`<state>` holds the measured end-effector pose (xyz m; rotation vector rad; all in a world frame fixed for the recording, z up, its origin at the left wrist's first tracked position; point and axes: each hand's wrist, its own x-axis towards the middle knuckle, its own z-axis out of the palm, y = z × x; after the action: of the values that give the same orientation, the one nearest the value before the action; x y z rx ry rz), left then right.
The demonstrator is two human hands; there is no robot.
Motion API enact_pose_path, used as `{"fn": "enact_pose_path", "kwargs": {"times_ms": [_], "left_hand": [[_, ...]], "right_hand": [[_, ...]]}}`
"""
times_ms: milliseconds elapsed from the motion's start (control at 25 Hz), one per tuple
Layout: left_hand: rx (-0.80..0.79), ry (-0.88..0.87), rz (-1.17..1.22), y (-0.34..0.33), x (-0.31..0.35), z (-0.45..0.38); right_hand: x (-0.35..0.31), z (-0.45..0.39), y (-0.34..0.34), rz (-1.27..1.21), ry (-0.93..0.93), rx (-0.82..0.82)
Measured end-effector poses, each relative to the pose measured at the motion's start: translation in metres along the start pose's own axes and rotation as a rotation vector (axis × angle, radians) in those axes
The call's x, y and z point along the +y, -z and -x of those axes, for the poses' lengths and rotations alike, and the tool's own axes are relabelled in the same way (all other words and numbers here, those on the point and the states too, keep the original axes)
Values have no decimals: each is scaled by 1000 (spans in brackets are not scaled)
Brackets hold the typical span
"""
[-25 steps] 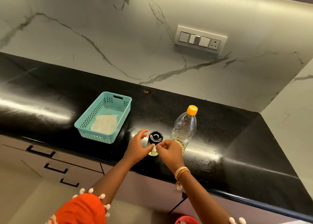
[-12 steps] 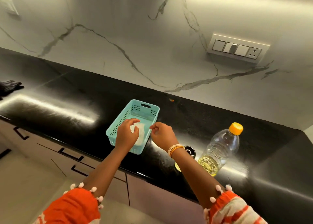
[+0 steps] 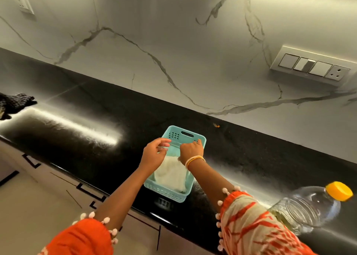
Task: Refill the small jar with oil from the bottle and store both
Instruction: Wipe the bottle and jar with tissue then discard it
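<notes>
**Desk:** So, what does the counter shot show?

**Photographer:** A person in orange sleeves works over a teal basket (image 3: 190, 181) on a black granite counter (image 3: 81, 119), both hands raised above its far end. The left hand (image 3: 154, 154) and right hand (image 3: 191, 151) each have fingertips drawn together as if pinching something thin between them; what it is, I cannot tell, perhaps an edge of the white cloth (image 3: 170, 174) lying in the basket.

**Desk:** And a second ago?

**Photographer:** Both hands were at the small black-capped jar beside the bottle. Half a second ago they had crossed to the basket, and they have since risen from its near half to its far end. The head has turned left with them.

**Desk:** Where are the task's things?

**Photographer:** The oil bottle (image 3: 311, 206), orange cap on, stands at four o'clock from the basket, well apart, a shallow pool of yellow oil in its base. The jar is out of view now, probably behind the right sleeve (image 3: 251, 229).

**Desk:** What does it mean for the job?

**Photographer:** My reading: the jar has been left closed, and attention has gone to the cloth, likely for wiping or for readying the basket as storage. Neither container has been stored yet.

**Desk:** Anything else in frame?

**Photographer:** A switch panel (image 3: 311, 67) at two o'clock on the marble wall, a dark cloth (image 3: 13, 103) at nine.
</notes>
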<state>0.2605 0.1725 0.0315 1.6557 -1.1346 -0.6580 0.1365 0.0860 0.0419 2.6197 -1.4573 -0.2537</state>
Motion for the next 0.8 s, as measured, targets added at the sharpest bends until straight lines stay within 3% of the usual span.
{"fn": "enact_pose_path", "kwargs": {"times_ms": [120, 360, 680, 800], "left_hand": [[-59, 58, 70, 0, 4, -12], [-133, 109, 57, -10, 2, -23], [-25, 223, 109, -11, -3, -27], [12, 229, 146, -8, 1, -30]], "right_hand": [[-7, -12, -4, 5, 46, -58], [-7, -14, -17, -87, 33, 21], [-28, -11, -25, -194, 26, -121], [-33, -8, -25, -249, -28, -102]]}}
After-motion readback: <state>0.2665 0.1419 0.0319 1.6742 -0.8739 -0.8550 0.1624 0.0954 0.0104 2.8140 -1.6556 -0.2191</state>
